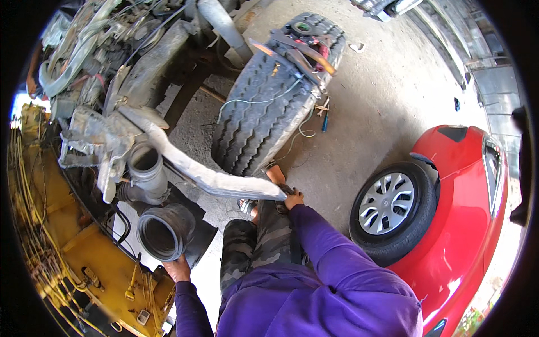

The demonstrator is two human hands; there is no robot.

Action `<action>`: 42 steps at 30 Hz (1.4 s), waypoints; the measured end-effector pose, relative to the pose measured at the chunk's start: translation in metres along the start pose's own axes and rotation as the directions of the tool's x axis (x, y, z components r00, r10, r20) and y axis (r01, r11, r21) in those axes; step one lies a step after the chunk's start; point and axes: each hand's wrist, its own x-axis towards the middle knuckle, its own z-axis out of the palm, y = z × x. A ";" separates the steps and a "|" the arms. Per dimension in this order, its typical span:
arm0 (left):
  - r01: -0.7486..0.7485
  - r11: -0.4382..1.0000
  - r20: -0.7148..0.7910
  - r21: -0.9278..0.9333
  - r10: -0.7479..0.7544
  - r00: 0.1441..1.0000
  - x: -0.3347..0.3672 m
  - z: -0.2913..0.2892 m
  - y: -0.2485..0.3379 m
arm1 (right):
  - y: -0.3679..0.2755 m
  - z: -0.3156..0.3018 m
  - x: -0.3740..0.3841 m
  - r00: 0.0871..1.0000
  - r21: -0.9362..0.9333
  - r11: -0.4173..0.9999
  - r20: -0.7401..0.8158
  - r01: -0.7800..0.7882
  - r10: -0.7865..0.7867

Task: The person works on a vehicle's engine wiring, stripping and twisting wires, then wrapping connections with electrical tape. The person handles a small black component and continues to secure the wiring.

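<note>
My right hand (293, 199), low in the middle, is closed round the near end of a long curved grey bar (224, 182). The bar's far end meets a dusty grey metal bracket (92, 140) at the left. My left hand (178, 269) grips the lower edge of a dusty round-mouthed duct (183, 219); some of its fingers are hidden behind it. The duct's wide opening faces up toward me. Just beyond stands a second open pipe end (147, 163), with a ribbed hose section beside it.
A large truck tyre (264, 112) lies ahead, with several tools and cables on top. A blue-handled screwdriver (325, 122) is on the concrete floor. A red car (460, 224) stands close at my right. Yellow machinery (67, 236) and engine parts (106, 50) line the left.
</note>
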 end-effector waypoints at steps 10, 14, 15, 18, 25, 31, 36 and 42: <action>0.012 0.976 0.108 -0.216 0.011 0.994 -0.024 -0.022 0.042 | -0.034 -0.130 -0.105 0.892 -0.017 0.894 0.083 0.447 -0.444; 0.034 0.911 0.566 -0.412 0.227 0.792 -0.080 -0.021 0.149 | -0.049 -0.177 -0.198 0.608 0.275 0.749 0.450 0.603 -0.655; -0.163 0.898 0.531 -0.408 0.379 0.758 -0.087 -0.021 0.180 | -0.047 -0.178 -0.215 0.551 0.402 0.742 0.500 0.536 -0.669; -0.543 0.669 0.254 -0.508 0.719 0.647 -0.086 -0.006 0.261 | -0.057 -0.209 -0.241 0.625 0.535 0.688 0.336 0.489 -0.705; -0.635 0.576 0.048 -0.515 0.759 0.649 -0.037 -0.024 0.445 | -0.082 -0.384 -0.089 0.838 0.481 0.709 -0.108 0.515 -0.535; -0.568 0.678 0.405 -0.466 0.735 0.544 -0.059 0.035 0.472 | 0.002 -0.400 0.264 0.965 0.360 0.898 -0.154 0.254 -0.212; 0.287 0.882 0.799 -0.372 0.147 0.583 -0.089 0.188 0.418 | -0.001 -0.373 0.445 0.970 0.043 0.988 -0.200 0.149 -0.138; 0.256 0.966 0.912 0.025 -0.127 0.390 -0.065 0.316 0.437 | -0.017 -0.340 0.611 0.951 0.108 0.964 -0.222 0.243 -0.215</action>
